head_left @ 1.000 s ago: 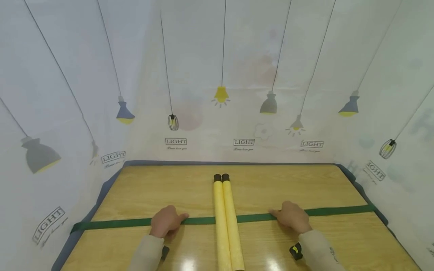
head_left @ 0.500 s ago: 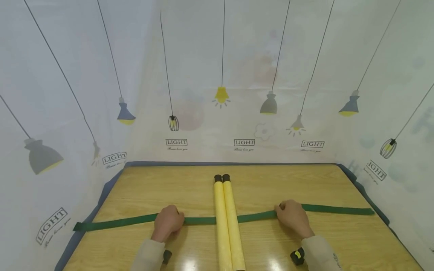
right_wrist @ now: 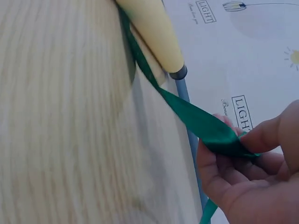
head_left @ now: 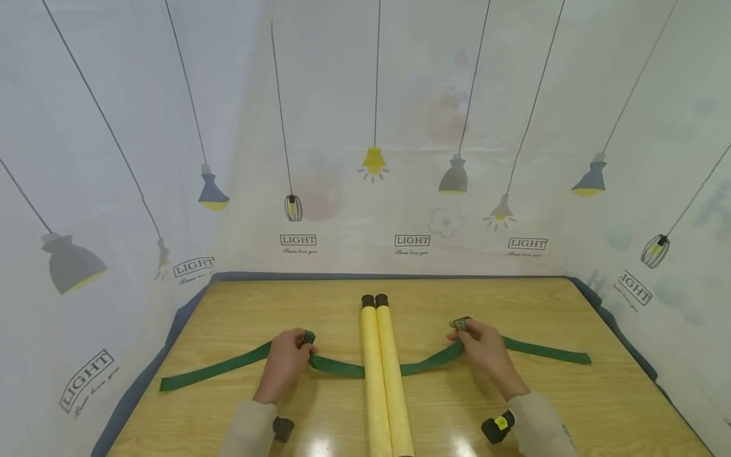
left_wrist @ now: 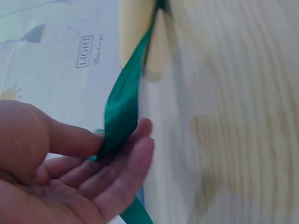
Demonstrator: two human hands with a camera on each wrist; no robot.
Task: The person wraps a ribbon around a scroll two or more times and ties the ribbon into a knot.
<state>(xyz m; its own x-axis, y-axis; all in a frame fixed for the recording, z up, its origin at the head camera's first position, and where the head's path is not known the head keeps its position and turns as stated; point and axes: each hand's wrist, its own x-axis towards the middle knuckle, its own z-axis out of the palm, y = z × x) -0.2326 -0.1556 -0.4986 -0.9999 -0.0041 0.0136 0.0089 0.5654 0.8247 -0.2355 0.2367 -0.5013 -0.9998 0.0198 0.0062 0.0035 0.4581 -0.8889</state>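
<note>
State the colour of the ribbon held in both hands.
The ribbon is green, showing best in the left wrist view.

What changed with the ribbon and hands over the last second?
The left hand and right hand now pinch the green ribbon and have lifted it; it lay flat before. Both its ends have drawn inward from the table's side edges, and it now curves up toward each hand. Unchanged: the two yellow tubes, side by side across the ribbon.
</note>
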